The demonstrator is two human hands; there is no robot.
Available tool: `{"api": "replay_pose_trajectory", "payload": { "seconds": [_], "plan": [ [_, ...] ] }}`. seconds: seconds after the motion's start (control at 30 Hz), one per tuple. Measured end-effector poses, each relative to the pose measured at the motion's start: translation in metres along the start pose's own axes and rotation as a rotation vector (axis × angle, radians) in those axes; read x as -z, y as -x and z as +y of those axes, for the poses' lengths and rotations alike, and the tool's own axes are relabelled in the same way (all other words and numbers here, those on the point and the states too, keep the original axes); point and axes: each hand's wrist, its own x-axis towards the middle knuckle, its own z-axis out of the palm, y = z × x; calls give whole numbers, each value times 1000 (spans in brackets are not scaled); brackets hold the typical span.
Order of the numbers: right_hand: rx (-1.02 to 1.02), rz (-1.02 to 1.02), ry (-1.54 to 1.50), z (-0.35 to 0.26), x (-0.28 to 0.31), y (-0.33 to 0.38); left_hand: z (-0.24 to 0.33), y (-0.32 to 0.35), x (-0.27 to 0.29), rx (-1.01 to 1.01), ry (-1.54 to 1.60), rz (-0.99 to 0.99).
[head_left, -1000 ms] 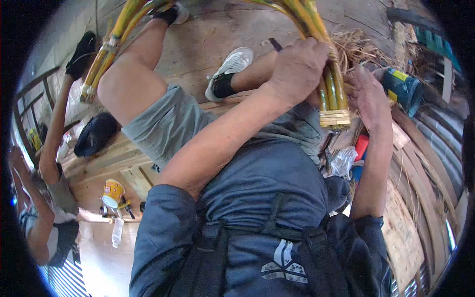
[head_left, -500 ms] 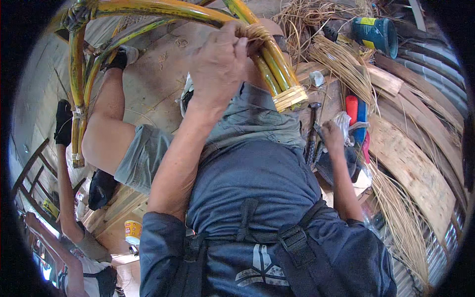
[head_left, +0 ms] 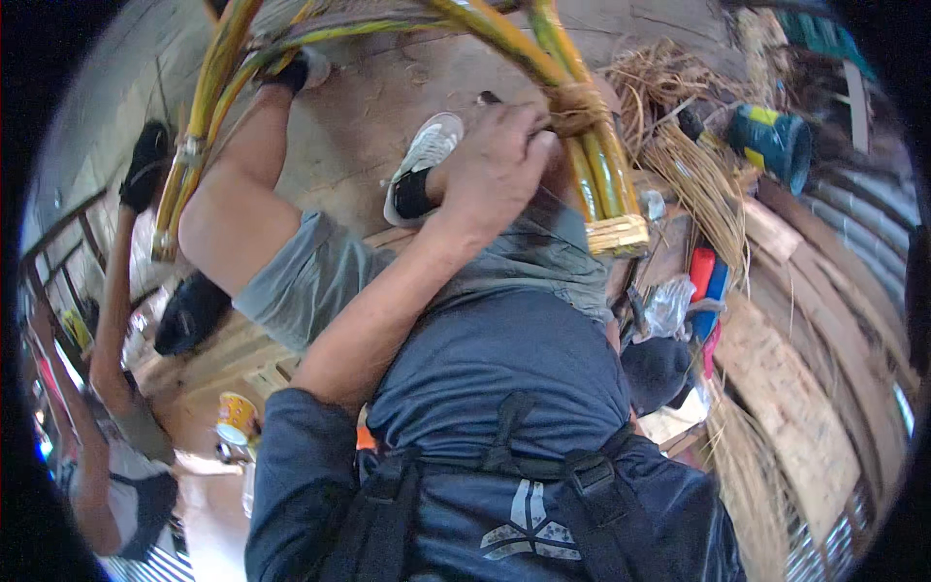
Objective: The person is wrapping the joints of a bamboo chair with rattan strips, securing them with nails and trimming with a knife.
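Note:
A glossy yellow-green pole frame (head_left: 514, 41), bamboo-like, stands across my lap. My left hand (head_left: 499, 160) is closed at the rattan binding (head_left: 579, 114) wrapped around its right-hand poles, with the fingertips pressed against the wrap. A thin strand between the fingers is too blurred to make out. Below the hand, a pale strip lashing (head_left: 618, 235) ties the lower ends of those poles together. The left leg of the frame has a lashing (head_left: 189, 147) too. My right hand is hidden beside my torso; only slivers of skin show there.
To the right lie a bundle of rattan strips (head_left: 693, 179), a dark green can (head_left: 771, 145), a red-handled item (head_left: 702, 274), a plastic bag (head_left: 669, 308) and wooden boards (head_left: 790, 427). A yellow cup (head_left: 236, 417) stands at lower left, near another person (head_left: 116, 485).
In the picture, the frame and my left hand have shifted right and down, the hand staying at the binding. My right hand, earlier seen beside the tools, has dropped out of sight.

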Motion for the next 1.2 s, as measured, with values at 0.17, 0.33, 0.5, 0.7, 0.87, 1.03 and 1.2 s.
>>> {"api": "replay_pose_trajectory", "payload": {
  "seconds": [0.17, 0.33, 0.5, 0.7, 0.87, 1.03, 1.2],
  "plan": [
    [404, -26, 304, -3, 18, 6, 0, 0, -9, -41, 111, 115],
    [34, -51, 234, -206, 95, 0, -1, -9, 0, -89, -44, 133],
    [-87, -506, -96, -346, 102, 8, -6, -21, -13, -148, -139, 117],
    [-283, -775, 24, -421, 76, -20, -10, -18, -19, -163, 38, 84],
    [-275, -852, 184, -430, 63, -34, -3, -26, -16, -91, 222, 95],
    [-304, -839, 251, -449, 56, -28, -2, -29, -17, -48, 277, 63],
    [-342, -703, 305, -460, 47, -15, 8, -35, -8, -70, 296, 33]
  ]
}}
